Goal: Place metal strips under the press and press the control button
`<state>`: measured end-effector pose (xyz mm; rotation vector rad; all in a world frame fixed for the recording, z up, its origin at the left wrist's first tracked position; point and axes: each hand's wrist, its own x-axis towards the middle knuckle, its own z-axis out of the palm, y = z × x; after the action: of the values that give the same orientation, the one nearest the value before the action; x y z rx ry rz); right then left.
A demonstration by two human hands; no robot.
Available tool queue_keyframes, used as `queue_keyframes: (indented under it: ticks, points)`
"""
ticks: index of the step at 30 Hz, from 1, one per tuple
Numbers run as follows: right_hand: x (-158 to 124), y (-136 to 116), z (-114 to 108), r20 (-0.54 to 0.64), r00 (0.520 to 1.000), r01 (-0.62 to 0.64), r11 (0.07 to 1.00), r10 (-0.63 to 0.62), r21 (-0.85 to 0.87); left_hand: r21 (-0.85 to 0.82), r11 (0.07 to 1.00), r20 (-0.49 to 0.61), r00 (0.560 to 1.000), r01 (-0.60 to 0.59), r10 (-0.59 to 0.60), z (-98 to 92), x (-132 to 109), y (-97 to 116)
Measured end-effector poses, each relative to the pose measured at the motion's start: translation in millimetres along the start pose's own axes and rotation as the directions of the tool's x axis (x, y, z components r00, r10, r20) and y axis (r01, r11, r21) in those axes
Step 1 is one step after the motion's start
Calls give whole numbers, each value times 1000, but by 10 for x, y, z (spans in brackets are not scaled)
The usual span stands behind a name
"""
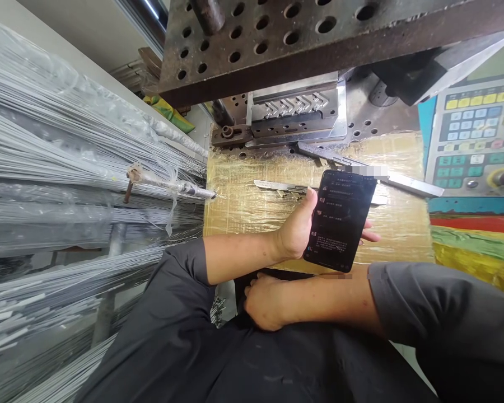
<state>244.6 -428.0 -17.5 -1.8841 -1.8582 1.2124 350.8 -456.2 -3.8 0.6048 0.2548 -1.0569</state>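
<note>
Holding one dark phone (pixel 340 221) upright, the left hand (pixel 296 229) wraps it with the thumb on its left edge and fingertips showing past its right edge; the lit screen faces the camera. The phone sits over the near part of a yellowish, film-wrapped tabletop (pixel 243 207), well in from that surface's left edge and nearer its right one. The right hand (pixel 264 302) lies lower and nearer, loosely curled against the dark clothing (pixel 172 347), holding nothing that can be seen; its forearm crosses under the phone from the right. Two long flat metal strips (pixel 403 182) lie on the far half of the tabletop, one partly hidden behind the phone, the other running off toward the right. Beyond them stands one metal die block (pixel 294 109) with a row of chevron shapes, under a heavy rusted plate (pixel 277 39) drilled with many holes. Left of the tabletop, bundles of thin grey rods (pixel 67 157) in clear wrap crowd right up to its left edge, leaving little room on that side. At the far right is one control panel (pixel 474 134) with coloured keys, close to the tabletop's right edge. Open surface remains between the phone and the die block.
</note>
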Motion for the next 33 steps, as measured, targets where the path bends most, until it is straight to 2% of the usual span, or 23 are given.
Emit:
queue_keyframes:
  ticks: [6,11,17,21,25,31,33]
  points:
    - [50,-2,35,-48,999,-23,999,25,46,10,1000,5,1000,16,-16,-40,12,-7]
    - [33,17,18,16,1000,6,1000,-7,3,23,1000,22,1000,7,-8,-47,13,-6]
    - [19,14,0,-18,1000,-12,998,13,58,23,1000,-2,1000,16,-16,-36,10,-10]
    - [50,13,19,15,1000,-12,999,11,51,4,999,-45,998,43,-42,-24,-4,-8]
    - [56,18,14,40,999,0,1000,-1,17,28,999,-11,1000,23,-23,-22,-11,-7]
    - [99,26,66,-8,1000,-11,998,12,58,36,999,19,1000,0,-1,-30,-3,-7]
    - [150,33,127,-68,998,-3,993,11,115,33,999,13,1000,4,-4,-30,-3,-5]
